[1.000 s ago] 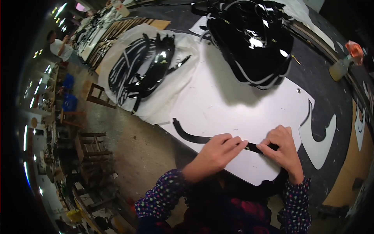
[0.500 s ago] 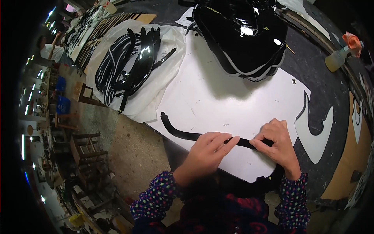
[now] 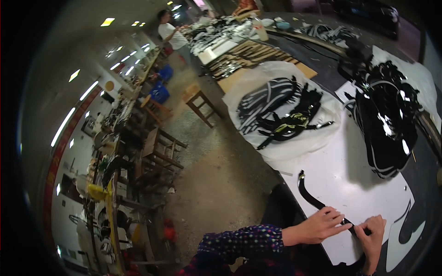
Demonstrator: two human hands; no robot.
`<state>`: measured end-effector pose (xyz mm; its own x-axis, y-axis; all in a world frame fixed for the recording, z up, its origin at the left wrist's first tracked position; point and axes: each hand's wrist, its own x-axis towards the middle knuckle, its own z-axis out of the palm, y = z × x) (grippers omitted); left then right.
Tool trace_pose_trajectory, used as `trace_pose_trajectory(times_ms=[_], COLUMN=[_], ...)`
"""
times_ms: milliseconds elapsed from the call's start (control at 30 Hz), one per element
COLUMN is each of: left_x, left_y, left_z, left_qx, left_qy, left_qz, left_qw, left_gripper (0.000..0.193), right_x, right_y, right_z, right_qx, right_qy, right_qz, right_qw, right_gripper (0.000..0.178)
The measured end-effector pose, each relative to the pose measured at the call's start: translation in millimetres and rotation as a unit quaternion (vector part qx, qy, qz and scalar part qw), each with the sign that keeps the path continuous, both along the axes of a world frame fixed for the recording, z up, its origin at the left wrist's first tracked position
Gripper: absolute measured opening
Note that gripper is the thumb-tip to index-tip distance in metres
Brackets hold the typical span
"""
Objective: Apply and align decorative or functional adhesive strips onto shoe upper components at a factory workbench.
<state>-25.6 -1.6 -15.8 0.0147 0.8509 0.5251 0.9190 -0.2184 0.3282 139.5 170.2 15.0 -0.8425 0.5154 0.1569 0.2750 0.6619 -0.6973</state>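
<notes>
Black strip: lower right of the frame, a curved length (image 3: 311, 198) over a white board (image 3: 336, 184), its free end pointing up.
Left hand: fingers and thumb (image 3: 322, 225) gripping the strip, as far as I can make out.
Right hand: just beside it (image 3: 372, 232), pinching the same strip.
Glossy black pile: right (image 3: 391, 119), above the hands.
Bundled strips: upper centre (image 3: 281, 103), on crumpled plastic (image 3: 287, 154).
Counter: dark (image 3: 421, 184), under everything here.

Workshop interior — a dark worktable (image 3: 327, 69) with heaped black strips (image 3: 294, 120), wooden stools (image 3: 151, 143) on a grey-brown floor (image 3: 207, 193), a long cluttered bench (image 3: 112, 216), tube lamps (image 3: 89, 90) overhead — another person (image 3: 171, 34) standing beyond.
</notes>
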Motion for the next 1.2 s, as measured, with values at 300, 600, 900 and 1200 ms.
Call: trace_pose_trajectory(times_ms=[300, 600, 900, 1200], left_x=[7.7, -3.4, -3.1, -5.3], left_y=[-4.3, -6.4, -3.7, 3.1], left_z=[-5.1, 3.9, 15.8, 19.4], left_qx=[-0.016, 0.011, 0.010, 0.024], left_qy=[0.006, -0.066, -0.051, -0.093], left_qz=[0.011, 0.016, 0.028, 0.031], left_qw=[1.000, 0.998, 0.998, 0.995], left_gripper=[0.064, 0.050, 0.042, 0.035], right_x=[0.1, -5.3, -5.4, -3.6], right_y=[-2.9, 4.6, -1.0, 3.0], right_z=[6.7, 1.2, 14.4, 14.3], right_qx=[-0.040, 0.056, 0.062, -0.009], right_qy=[-0.029, 0.021, 0.004, -0.008], right_qz=[-0.024, 0.039, 0.031, 0.037], right_qw=[0.999, 0.997, 0.998, 0.999], right_gripper=[0.023, 0.022, 0.019, 0.020])
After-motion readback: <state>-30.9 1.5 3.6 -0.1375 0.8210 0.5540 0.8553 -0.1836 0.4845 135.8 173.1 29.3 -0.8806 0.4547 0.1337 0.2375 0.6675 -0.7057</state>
